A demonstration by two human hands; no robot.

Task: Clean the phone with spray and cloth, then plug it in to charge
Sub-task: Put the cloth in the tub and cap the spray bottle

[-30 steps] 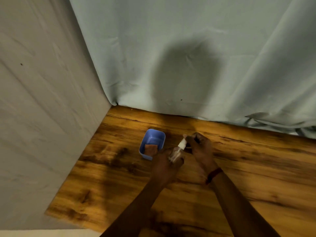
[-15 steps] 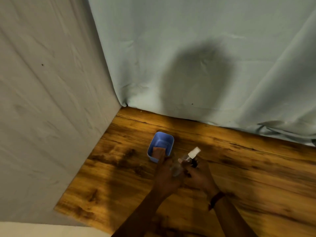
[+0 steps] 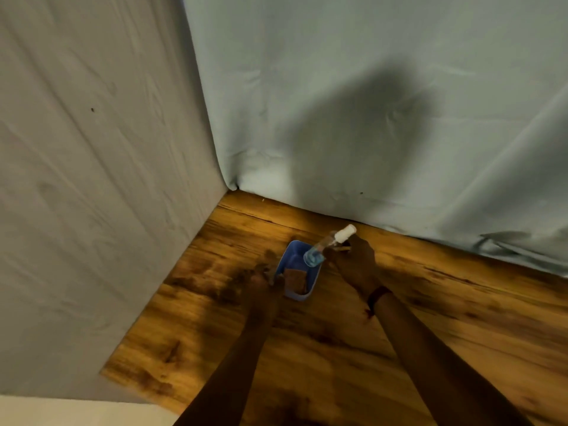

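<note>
The right hand (image 3: 353,262) is gripping a small clear spray bottle (image 3: 325,245), fingers closed around its upper body just below the white nozzle cap (image 3: 345,232). The bottle is tilting, cap pointing up and to the right, base angling down and to the left, with a little blue liquid pooling at the base. That base is hanging over the right rim of a small blue plastic tub (image 3: 293,262); whether it is touching the rim cannot be told. A dark red band (image 3: 377,298) is sitting on the right wrist. The left hand (image 3: 261,279) is resting against the tub's left wall, fingers curling toward the rim; the hand is dark and blurred, so whether it is pinching the wall or only pressing on it cannot be told. Inside the tub, at the near end, a brown folded cloth (image 3: 295,279) is lying flat. The tub is standing on a wood-grain counter (image 3: 430,318) with dark streaks, near its far left corner. The phone is not showing anywhere in view. A pale grey sheet (image 3: 92,179) is hanging along the counter's left side, and a light blue-green sheet (image 3: 338,87) is hanging behind it, the two meeting at the corner. A dark shadow is falling on the blue-green sheet above the hands.
</note>
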